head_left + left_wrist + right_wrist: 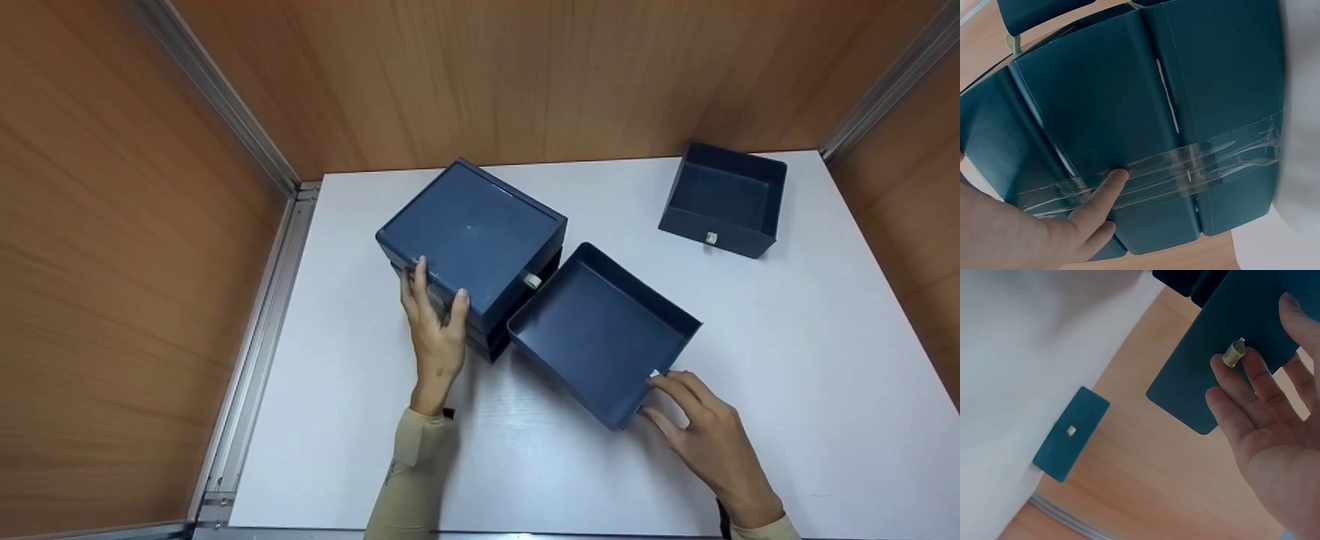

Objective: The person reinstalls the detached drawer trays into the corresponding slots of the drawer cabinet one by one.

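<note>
A dark blue drawer cabinet (472, 232) stands angled on the white table, with clear tape (1157, 174) across its side. My left hand (439, 337) rests against the cabinet's near-left side, fingers spread; in the left wrist view a fingertip touches the tape. A shallow blue drawer (600, 337) lies outside the cabinet, its inner end beside the cabinet's front. My right hand (705, 427) holds this drawer at its front, with fingertips around the small pale knob (1234, 353). No contents show inside the drawer.
Another blue drawer (724, 191) with a pale knob sits at the table's back right. The white table (337, 450) is bounded by wooden panels (487, 82) at the back and sides, with a metal rail (255, 345) along the left.
</note>
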`<action>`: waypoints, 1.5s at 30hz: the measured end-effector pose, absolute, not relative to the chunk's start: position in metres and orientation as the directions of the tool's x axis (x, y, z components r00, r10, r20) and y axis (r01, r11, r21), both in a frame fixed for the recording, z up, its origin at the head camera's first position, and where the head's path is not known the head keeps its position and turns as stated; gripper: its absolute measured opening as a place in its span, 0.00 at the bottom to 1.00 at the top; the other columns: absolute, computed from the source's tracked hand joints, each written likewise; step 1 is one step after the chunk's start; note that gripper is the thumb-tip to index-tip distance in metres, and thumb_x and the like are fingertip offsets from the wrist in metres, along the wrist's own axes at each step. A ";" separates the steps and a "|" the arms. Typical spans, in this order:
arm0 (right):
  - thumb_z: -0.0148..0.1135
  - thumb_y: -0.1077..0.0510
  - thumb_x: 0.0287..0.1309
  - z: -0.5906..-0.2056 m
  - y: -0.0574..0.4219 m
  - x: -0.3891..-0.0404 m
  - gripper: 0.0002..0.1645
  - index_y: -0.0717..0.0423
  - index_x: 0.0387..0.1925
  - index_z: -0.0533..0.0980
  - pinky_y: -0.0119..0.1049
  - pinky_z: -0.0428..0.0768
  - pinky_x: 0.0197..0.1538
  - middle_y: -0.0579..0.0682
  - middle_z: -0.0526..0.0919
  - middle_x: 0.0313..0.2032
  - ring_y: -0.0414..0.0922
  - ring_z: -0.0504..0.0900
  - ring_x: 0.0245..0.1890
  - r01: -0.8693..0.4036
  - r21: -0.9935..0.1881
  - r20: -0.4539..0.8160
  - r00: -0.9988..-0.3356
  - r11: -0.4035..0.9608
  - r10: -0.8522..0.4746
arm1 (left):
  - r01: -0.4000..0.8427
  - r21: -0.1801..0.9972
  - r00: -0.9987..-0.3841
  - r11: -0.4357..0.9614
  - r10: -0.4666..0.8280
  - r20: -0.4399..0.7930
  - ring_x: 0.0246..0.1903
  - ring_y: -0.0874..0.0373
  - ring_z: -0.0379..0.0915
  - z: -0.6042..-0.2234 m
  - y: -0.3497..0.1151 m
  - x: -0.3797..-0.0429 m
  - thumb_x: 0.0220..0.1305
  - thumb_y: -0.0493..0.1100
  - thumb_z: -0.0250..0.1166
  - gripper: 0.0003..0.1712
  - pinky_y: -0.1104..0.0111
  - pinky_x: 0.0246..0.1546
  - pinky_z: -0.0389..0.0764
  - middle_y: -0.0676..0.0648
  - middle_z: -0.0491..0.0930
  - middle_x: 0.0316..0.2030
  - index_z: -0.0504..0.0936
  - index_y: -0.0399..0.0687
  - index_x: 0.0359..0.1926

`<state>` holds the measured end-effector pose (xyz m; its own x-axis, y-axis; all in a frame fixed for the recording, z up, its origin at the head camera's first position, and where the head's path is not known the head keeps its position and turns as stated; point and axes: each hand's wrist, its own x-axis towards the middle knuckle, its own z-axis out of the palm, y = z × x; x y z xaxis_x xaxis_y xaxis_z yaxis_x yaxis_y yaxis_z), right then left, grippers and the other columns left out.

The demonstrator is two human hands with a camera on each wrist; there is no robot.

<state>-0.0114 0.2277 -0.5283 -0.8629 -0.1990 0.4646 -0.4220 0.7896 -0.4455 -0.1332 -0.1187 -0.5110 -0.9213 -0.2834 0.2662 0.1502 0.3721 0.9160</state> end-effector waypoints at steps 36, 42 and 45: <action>0.90 0.67 0.37 -0.539 0.216 -0.022 0.34 0.56 0.51 0.85 0.24 0.84 0.50 0.49 0.86 0.48 0.46 0.91 0.49 -0.478 -0.444 0.456 -0.849 0.758 -0.269 | 0.136 0.922 -0.926 0.363 -0.285 0.249 0.82 0.32 0.44 -0.510 -0.118 -0.132 0.74 0.57 0.61 0.46 0.29 0.69 0.66 0.36 0.38 0.85 0.53 0.61 0.86; 0.90 0.67 0.36 -0.539 0.213 -0.021 0.35 0.56 0.51 0.85 0.26 0.85 0.48 0.50 0.86 0.48 0.47 0.92 0.48 -0.499 -0.423 0.468 -0.835 0.756 -0.290 | 0.140 0.913 -0.922 0.383 -0.285 0.261 0.82 0.30 0.45 -0.509 -0.118 -0.132 0.74 0.57 0.61 0.46 0.27 0.69 0.64 0.34 0.39 0.85 0.53 0.60 0.86; 0.90 0.66 0.36 -0.539 0.211 -0.022 0.35 0.55 0.51 0.85 0.27 0.86 0.47 0.50 0.85 0.47 0.47 0.92 0.47 -0.511 -0.414 0.472 -0.828 0.753 -0.302 | 0.141 0.911 -0.921 0.388 -0.287 0.264 0.82 0.30 0.44 -0.509 -0.118 -0.131 0.73 0.57 0.61 0.46 0.28 0.70 0.63 0.34 0.39 0.85 0.53 0.59 0.86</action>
<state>-0.0219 0.2108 -0.5393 -0.8280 -0.3023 0.4722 -0.5112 0.7530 -0.4144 -0.1315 -0.1177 -0.5086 -0.9208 -0.2869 0.2643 0.1406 0.3880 0.9109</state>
